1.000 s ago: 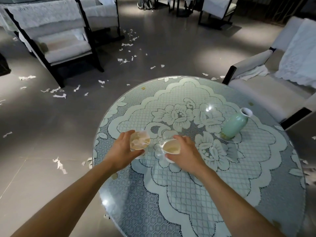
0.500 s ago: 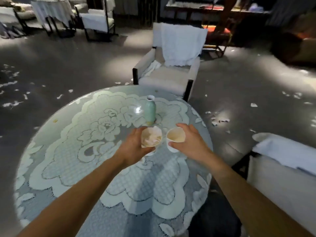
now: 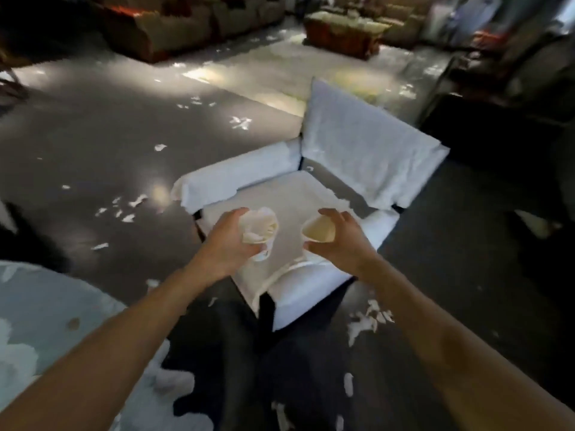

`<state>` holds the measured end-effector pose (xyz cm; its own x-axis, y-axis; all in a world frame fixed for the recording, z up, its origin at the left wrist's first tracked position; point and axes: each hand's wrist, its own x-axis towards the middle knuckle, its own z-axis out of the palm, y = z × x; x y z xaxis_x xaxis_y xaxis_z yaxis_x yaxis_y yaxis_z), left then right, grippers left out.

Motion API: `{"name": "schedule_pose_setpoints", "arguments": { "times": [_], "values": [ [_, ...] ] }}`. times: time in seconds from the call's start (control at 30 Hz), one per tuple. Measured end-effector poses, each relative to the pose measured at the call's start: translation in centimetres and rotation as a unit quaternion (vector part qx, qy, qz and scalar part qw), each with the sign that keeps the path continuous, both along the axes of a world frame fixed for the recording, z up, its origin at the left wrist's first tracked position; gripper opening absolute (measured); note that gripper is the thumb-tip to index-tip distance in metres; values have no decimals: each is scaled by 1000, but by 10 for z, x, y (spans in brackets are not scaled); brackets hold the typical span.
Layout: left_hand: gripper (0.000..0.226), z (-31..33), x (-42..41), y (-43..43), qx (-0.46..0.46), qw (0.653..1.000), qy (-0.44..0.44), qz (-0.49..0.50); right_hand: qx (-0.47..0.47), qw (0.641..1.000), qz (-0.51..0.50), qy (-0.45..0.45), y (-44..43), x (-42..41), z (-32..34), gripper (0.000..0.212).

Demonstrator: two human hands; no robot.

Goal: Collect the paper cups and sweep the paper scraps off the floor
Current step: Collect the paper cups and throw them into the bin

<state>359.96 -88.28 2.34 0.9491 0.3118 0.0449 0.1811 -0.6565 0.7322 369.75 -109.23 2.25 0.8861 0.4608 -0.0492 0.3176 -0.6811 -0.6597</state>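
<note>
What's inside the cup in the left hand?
The paper cup that the left hand holds is stuffed with crumpled white paper, bulging above its rim. The cup's bottom, and anything beneath the paper, is covered.

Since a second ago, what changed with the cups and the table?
The person turned away from the round table, which now shows only at the lower left. Both cups travelled from over the table to over the white armchair. Unchanged: the left hand grips the cup stuffed with paper, the right hand grips the empty cup, and paper scraps litter the floor.
</note>
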Motion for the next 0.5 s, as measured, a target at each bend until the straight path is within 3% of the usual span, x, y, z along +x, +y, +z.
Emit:
{"name": "schedule_pose_setpoints", "arguments": {
  "times": [0.07,0.13,0.3,0.5],
  "values": [
    [71,-4,34,-42,12,999,12,-49,-7,998,-66,-3,-58,14,0,78],
    [79,-8,63,-85,11,995,13,-98,-7,992,-130,0,-114,22,-1,79],
    [80,-13,116,-193,6,985,33,-167,5,979,-205,-4,-231,35,-9,69],
    [75,-10,170,-319,-4,978,53,-204,8,966,-258,25,-373,74,-8,71]
  ]
}}
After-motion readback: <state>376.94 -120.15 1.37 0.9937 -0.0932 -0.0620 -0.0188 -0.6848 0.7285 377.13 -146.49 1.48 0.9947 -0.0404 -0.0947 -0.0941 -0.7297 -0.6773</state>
